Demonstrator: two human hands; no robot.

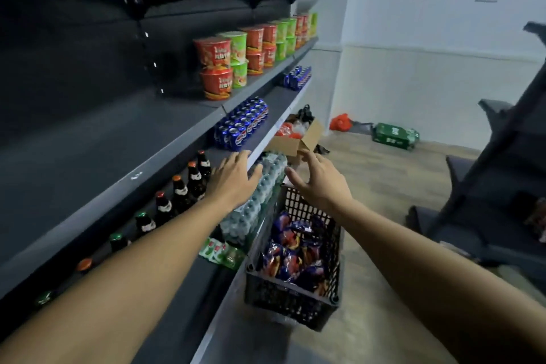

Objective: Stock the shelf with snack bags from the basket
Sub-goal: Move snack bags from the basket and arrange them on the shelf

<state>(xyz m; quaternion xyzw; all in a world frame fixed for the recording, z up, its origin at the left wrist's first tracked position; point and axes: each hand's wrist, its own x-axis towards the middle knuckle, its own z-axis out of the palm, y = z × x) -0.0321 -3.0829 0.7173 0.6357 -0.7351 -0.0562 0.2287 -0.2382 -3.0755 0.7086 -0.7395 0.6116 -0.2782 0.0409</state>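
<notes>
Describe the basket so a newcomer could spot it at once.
Start at the dark shelving on the left and drop to the floor beside its lowest shelf. The black plastic basket stands there, under the right hand. Only it has lattice walls and holds blue and red snack bags.

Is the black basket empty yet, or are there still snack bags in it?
Not empty. The black basket still holds a pile of blue and orange snack bags; both hands are open above it, holding nothing.

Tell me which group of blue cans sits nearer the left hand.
The larger block of blue cans, just above the left hand. The other blue cans sit farther along the same shelf, toward the wall.
</notes>
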